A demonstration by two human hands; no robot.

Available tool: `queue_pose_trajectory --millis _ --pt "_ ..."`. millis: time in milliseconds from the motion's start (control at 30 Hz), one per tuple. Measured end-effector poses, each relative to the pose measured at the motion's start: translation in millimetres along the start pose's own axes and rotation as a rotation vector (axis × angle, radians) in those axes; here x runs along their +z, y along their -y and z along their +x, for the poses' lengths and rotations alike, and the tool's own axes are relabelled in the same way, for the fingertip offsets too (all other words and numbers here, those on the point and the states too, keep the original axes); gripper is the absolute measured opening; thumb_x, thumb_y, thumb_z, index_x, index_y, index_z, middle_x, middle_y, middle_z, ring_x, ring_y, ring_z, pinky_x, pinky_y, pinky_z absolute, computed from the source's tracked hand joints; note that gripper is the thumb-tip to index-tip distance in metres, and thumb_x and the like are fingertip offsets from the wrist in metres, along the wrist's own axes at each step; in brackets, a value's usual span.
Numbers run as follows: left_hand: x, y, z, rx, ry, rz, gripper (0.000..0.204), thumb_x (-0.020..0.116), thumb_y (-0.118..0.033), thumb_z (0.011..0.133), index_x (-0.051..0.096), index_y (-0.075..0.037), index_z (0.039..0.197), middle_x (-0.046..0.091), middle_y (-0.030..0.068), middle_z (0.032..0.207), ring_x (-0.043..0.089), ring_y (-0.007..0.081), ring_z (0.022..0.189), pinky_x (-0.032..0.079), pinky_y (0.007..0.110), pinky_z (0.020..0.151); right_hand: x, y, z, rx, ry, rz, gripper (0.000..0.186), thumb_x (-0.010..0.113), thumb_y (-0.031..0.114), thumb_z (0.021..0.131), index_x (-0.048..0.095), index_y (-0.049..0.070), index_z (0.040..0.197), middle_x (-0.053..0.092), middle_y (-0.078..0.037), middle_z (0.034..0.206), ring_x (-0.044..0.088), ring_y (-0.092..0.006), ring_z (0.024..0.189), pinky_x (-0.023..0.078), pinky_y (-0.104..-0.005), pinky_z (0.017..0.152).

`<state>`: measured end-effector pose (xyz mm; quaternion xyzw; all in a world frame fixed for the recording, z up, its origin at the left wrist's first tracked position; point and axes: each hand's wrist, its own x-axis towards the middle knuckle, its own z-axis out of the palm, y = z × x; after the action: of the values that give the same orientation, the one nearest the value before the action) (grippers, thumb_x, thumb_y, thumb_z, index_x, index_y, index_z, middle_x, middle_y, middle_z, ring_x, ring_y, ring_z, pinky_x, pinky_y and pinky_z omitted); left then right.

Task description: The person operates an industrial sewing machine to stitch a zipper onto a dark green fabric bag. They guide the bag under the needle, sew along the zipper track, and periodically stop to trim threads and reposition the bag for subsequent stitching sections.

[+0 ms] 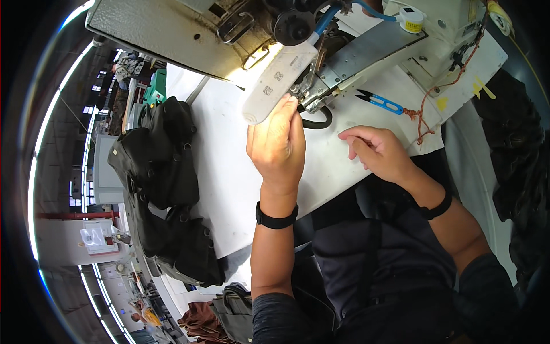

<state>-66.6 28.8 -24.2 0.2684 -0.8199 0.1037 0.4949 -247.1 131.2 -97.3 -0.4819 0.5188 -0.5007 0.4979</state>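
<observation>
black loop (pixel 321 121) curves out at the end of the sewing machine (pixel 366 56), over the white table (pixel 220 183). left hand (pixel 279 137) is just beside it, fingertips gathered near the needle area; i cannot tell if they pinch something. right hand (pixel 381 152) is above the table edge, fingers bent; its inside is hidden, so its grip i cannot tell. beyond lie blue snips (pixel 385 104); black bags (pixel 163 163) are at left.
</observation>
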Motion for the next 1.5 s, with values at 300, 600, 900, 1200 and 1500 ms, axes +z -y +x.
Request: queue_pose_trajectory --millis 300,600,900,1200,1500 --pt "-23 25 6 0.094 0.300 -0.028 0.053 0.089 -0.010 0.079 0.068 -0.001 0.127 0.072 0.0174 0.127 0.067 0.0351 0.115 0.051 0.044 0.100 1 2 -5 -0.049 -0.030 0.081 0.025 0.063 0.009 0.104 0.073 -0.003 0.123 0.074 -0.008 0.091 0.070 -0.0114 0.084 0.055 -0.0270 0.076" --pt "-15 120 22 0.439 0.472 0.360 0.076 0.083 -0.005 0.072 0.063 -0.006 0.145 0.068 0.0176 0.133 0.063 0.0373 0.117 0.047 0.047 0.104 18 6 25 -0.514 -0.376 -0.248 0.030 0.071 0.016 0.101 0.071 -0.002 0.125 0.074 -0.016 0.120 0.068 -0.0267 0.110 0.055 -0.0368 0.091" --pt "-50 102 52 0.525 0.387 0.442 0.033 0.074 0.000 0.080 0.075 -0.009 0.112 0.074 0.0045 0.112 0.069 0.0220 0.110 0.044 0.048 0.112 23 62 31 -0.361 -0.287 0.145 0.027 0.066 0.021 0.106 0.071 -0.002 0.120 0.069 -0.005 0.074 0.059 -0.0075 0.058 0.048 -0.0254 0.055" --pt "-121 75 35 0.411 0.511 0.510 0.039 0.081 -0.007 0.084 0.077 -0.010 0.123 0.071 0.0040 0.111 0.067 0.0239 0.104 0.049 0.044 0.109 8 100 66 -0.249 -0.115 0.155 0.031 0.067 0.027 0.101 0.072 0.000 0.087 0.069 -0.003 0.068 0.055 -0.0059 0.050 0.043 -0.0250 0.048" --pt "-144 49 36 0.341 0.527 0.522 0.028 0.084 -0.010 0.084 0.079 -0.008 0.111 0.069 0.0051 0.101 0.068 0.0260 0.097 0.052 0.043 0.100 5 110 56 -0.299 -0.086 0.040 0.027 0.062 0.018 0.101 0.069 -0.001 0.083 0.067 -0.003 0.063 0.053 -0.0063 0.048 0.041 -0.0256 0.046"
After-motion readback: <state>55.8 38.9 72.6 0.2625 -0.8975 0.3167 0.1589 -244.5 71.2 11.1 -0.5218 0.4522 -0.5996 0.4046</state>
